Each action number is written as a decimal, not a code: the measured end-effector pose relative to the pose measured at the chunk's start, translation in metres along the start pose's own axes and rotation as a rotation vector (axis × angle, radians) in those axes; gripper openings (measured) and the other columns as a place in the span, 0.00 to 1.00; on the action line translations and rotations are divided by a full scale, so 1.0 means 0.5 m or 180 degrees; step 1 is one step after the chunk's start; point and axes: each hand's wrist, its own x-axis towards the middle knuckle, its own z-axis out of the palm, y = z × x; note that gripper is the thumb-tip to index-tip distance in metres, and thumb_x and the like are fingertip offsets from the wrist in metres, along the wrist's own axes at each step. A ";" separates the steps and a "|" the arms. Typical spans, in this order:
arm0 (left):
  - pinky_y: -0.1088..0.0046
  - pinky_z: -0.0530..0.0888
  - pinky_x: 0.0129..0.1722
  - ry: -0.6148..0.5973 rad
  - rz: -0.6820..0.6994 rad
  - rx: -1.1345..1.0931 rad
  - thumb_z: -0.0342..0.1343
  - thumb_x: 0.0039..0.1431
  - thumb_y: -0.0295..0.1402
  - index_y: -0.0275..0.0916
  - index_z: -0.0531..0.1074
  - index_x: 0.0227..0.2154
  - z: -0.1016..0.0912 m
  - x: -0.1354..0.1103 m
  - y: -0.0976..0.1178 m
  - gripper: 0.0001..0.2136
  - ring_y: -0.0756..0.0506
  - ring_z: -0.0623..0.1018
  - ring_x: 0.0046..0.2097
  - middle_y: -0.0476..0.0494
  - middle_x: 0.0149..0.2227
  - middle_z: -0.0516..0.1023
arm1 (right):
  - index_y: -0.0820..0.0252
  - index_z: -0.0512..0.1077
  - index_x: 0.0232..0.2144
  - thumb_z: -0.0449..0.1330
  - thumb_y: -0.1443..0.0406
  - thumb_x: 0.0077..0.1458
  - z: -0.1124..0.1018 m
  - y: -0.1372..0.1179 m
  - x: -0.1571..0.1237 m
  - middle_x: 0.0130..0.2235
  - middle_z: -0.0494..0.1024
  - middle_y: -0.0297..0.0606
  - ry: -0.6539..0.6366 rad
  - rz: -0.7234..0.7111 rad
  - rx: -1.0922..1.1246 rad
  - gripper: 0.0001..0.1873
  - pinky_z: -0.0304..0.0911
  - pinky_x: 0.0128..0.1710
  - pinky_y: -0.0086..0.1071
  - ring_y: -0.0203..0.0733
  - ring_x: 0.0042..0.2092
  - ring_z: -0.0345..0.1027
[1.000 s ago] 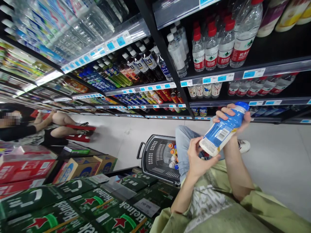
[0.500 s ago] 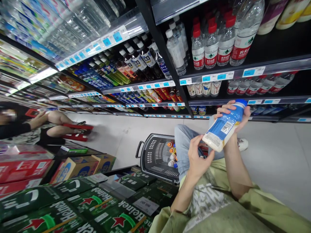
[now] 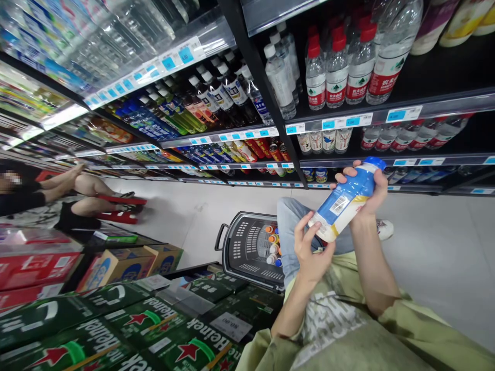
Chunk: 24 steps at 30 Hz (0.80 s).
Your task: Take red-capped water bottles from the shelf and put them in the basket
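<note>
A plastic drink bottle (image 3: 346, 198) with a blue and white label and a barcode lies tilted in front of me, its blue cap (image 3: 375, 163) toward the shelf. My right hand (image 3: 373, 201) is wrapped round its upper part, just below the cap. With fingertips and thumb, my left hand (image 3: 312, 253) grips the bottle's white base. Below and to the left, a black shopping basket (image 3: 235, 263) on the floor holds several bottles with orange, white and blue caps (image 3: 274, 249). My bent knee covers part of the basket.
Shelves of bottled drinks (image 3: 336, 77) run along the aisle. Green Heineken cartons (image 3: 147, 319) are stacked at the near left, with brown boxes (image 3: 124, 267) beyond. Another person (image 3: 81, 206) sits on a red stool (image 3: 124, 208) at the far left.
The bottle and both hands have shifted a little left. My left fingers have come further over the bottle's base. The other person's arm now reaches further forward.
</note>
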 end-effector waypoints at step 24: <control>0.60 0.85 0.51 -0.0963 -0.1707 -0.1196 0.75 0.51 0.51 0.39 0.73 0.60 -0.021 0.003 -0.025 0.37 0.37 0.83 0.53 0.33 0.54 0.81 | 0.39 0.74 0.47 0.72 0.45 0.46 -0.008 -0.009 -0.010 0.26 0.65 0.27 -0.0226 -0.0302 -0.0087 0.27 0.77 0.39 0.47 0.43 0.29 0.65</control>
